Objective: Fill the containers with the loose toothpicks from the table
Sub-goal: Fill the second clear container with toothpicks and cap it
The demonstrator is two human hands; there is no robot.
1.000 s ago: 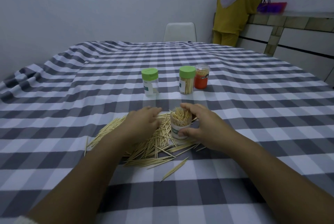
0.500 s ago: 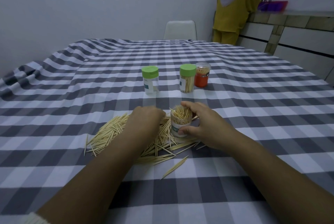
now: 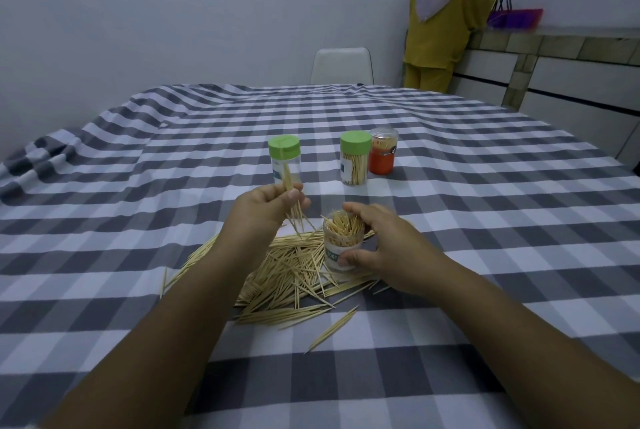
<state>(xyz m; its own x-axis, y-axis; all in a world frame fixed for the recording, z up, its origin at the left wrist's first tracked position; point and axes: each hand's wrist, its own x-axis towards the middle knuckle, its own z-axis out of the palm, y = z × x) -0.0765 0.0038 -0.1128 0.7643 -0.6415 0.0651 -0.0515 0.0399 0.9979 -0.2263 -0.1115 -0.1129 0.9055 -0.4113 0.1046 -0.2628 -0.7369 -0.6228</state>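
Head view: your open jar (image 3: 343,248) stands upright in the near middle of the surface (image 3: 485,220), at the right edge of the loose pile (image 3: 287,269), and it is already crowded with toothpicks standing on end. Your right hand (image 3: 384,248) curls round it, thumb low on the label, fingers over the far rim. Your left hand (image 3: 266,206) is raised just left of and beyond the jar, pinching a small bunch (image 3: 292,200) between thumb and fingers. The bunch runs nearly upright, leaning a little, lower tips fanned out above the pile. The jar mouth lies down and to the right of those tips, so the left hand is the one to carry them over; I judge the bunch needs squaring up to enter a mouth that full.

Farther back stand two green-capped jars (image 3: 284,161) (image 3: 355,158) and an orange one (image 3: 382,151) touching the right-hand green one. A checked cloth covers the surface. Beyond are a white chair (image 3: 341,64), a pale wall, and a person in yellow (image 3: 446,19) at a tiled counter (image 3: 554,57).
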